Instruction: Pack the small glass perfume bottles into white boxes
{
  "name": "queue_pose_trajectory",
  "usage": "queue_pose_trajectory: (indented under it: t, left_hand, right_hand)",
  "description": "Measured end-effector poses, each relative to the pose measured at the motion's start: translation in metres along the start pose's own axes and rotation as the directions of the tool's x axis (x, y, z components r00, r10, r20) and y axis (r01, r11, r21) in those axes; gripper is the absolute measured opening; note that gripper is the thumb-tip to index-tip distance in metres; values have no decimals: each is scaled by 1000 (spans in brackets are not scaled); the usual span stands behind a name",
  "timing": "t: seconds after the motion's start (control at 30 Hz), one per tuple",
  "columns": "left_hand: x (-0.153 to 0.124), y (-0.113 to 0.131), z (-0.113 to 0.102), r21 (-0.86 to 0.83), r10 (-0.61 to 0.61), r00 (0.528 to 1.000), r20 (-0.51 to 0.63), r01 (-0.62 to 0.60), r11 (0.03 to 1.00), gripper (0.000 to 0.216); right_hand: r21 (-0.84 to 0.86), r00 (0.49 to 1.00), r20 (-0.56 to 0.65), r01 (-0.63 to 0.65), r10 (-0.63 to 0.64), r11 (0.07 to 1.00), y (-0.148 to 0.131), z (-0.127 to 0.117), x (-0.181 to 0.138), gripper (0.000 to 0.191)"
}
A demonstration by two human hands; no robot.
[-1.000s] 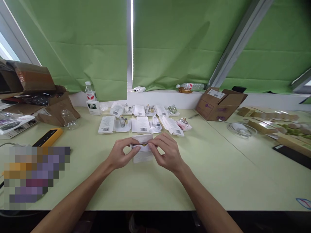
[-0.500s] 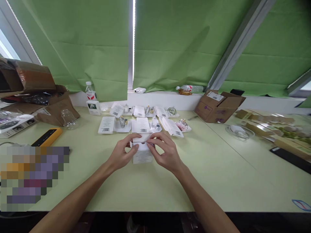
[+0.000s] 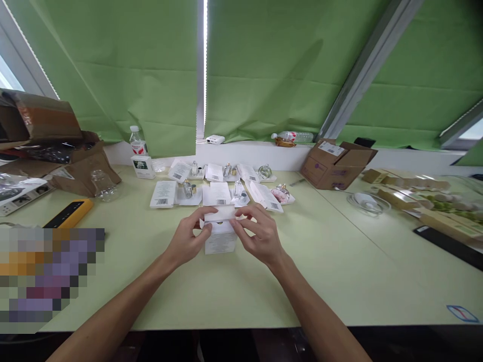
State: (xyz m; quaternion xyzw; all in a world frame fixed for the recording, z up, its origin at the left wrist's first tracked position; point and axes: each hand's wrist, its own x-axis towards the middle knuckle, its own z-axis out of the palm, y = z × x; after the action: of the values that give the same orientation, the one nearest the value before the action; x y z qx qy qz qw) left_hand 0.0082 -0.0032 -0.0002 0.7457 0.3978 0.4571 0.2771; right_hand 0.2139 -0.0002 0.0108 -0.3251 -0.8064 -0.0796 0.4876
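A small white box (image 3: 220, 242) with fine print stands on the table in front of me, its top flap raised at the back. My left hand (image 3: 191, 235) grips its left side, thumb near the front edge and index finger on the flap. At the right side, my right hand (image 3: 260, 232) pinches the flap and the box's top edge. Only a small dark notch shows at the opening; what is inside is hidden. Just beyond lie flat white cartons (image 3: 220, 193) with barcodes and small glass perfume bottles (image 3: 187, 188), set out in two rows.
A brown cardboard box (image 3: 326, 168) sits at the back right, near a coiled white cable (image 3: 368, 202) and a black bar (image 3: 449, 246). Leftward are a white carton (image 3: 143, 167), a water bottle (image 3: 138, 143), a yellow-black power strip (image 3: 70, 213) and an opened cardboard box (image 3: 81, 168).
The box's top flap stands slightly higher and flatter to view. My right fingers have shifted a little along its right end. The whole view has moved slightly.
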Motion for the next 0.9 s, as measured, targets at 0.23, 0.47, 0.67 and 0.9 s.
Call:
queue_pose_trajectory:
  t: [0.23,0.47,0.67,0.9]
  left_hand:
    - [-2,3,7,-30,-20,998,-67,18,999,26]
    - [-5,7,15,-101,-92,987,-134,79,992,39]
    - [-4,9,18,-209,-160,975,-157,126,970,45]
    - [-5,2,27,-458,-351,936,-4,310,833,35]
  right_hand:
    - [-9,999,-10,-41,41,999,0,3,-1,23]
    - [19,994,11,-105,105,994,-3,3,0,19]
    - [108,966,22,-257,256,960,-9,5,1,6]
    - [147,858,106,-513,502,845,-10,4,-1,26]
